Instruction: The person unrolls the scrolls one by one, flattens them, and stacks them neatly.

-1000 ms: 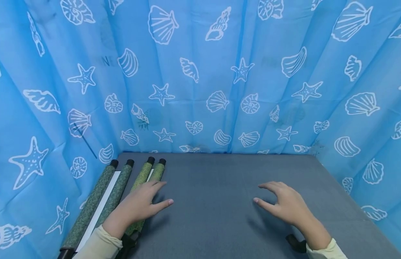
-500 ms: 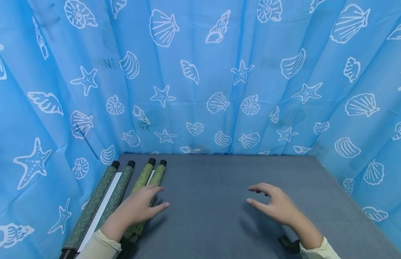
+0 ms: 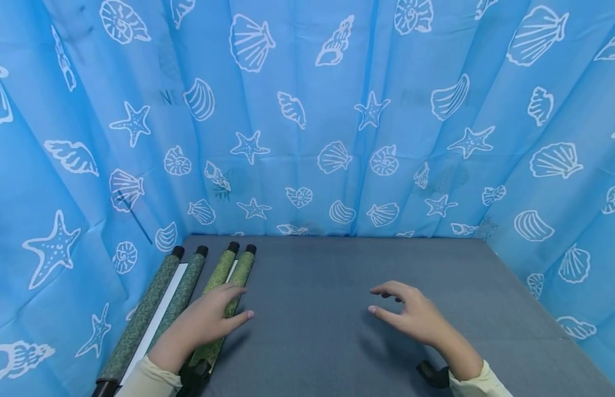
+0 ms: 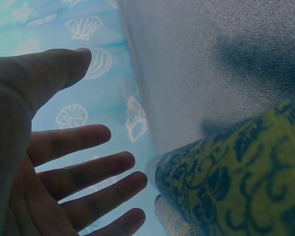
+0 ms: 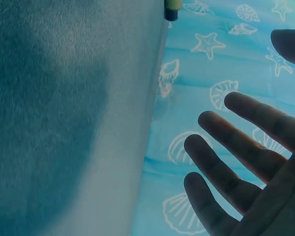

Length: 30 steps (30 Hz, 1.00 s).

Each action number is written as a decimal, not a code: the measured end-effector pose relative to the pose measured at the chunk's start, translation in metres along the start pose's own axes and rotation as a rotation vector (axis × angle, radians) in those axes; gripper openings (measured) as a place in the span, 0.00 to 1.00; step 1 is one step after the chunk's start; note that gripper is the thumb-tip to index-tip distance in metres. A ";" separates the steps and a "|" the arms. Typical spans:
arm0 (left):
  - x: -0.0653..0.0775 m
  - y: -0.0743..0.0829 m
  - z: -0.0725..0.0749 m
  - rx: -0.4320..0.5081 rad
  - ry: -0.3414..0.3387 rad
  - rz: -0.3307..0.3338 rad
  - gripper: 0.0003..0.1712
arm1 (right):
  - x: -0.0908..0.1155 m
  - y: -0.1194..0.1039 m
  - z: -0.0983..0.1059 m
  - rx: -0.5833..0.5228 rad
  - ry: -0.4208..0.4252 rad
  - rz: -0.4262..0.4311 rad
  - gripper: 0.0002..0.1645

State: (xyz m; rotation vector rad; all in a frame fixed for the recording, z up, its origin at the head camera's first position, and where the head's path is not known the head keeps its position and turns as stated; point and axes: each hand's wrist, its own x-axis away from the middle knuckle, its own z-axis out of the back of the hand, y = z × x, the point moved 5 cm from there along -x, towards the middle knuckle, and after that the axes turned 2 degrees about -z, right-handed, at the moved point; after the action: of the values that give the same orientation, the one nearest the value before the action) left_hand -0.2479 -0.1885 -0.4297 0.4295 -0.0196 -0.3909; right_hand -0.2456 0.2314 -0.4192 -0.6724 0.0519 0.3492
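Observation:
Over the near part of a yellow-green patterned scroll [image 3: 244, 263] hovers my left hand [image 3: 204, 322], thumb and fingers spread and nothing held. In the left wrist view the scroll's patterned roll [image 4: 236, 182] lies beside the straight fingers [image 4: 96, 164]; a gap shows between them. The scroll is two rolls with black end knobs and a white strip between; my hand and forearm hide part of it. My right hand [image 3: 415, 315] hangs above the grey table right of centre, holding nothing. Its extended, parted fingers [image 5: 255, 153] show in the right wrist view.
Left of the yellow-green scroll lies a dark green scroll [image 3: 144, 311] with a white strip between its rolls. Both lie lengthwise on the grey tabletop [image 3: 312, 286]. A blue shell-print curtain [image 3: 307, 138] stands behind the table and along both sides.
My right hand has moved left and slightly nearer. My left hand has drawn back a little to the left and lower. Both scrolls lie as before; the view has shifted slightly.

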 end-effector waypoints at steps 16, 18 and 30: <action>0.007 -0.012 0.003 0.000 0.026 0.004 0.35 | -0.009 -0.009 -0.017 -0.043 -0.053 0.027 0.21; 0.009 -0.012 0.003 0.008 0.024 0.011 0.36 | -0.011 -0.012 -0.017 -0.052 -0.058 0.032 0.20; 0.013 -0.021 0.005 0.068 -0.005 0.051 0.40 | -0.017 -0.023 -0.027 -0.071 -0.089 0.106 0.17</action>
State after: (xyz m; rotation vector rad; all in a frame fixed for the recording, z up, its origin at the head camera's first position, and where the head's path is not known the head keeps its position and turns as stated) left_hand -0.2440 -0.2135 -0.4345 0.4940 -0.0486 -0.3421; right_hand -0.2518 0.1932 -0.4237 -0.7250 -0.0094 0.4842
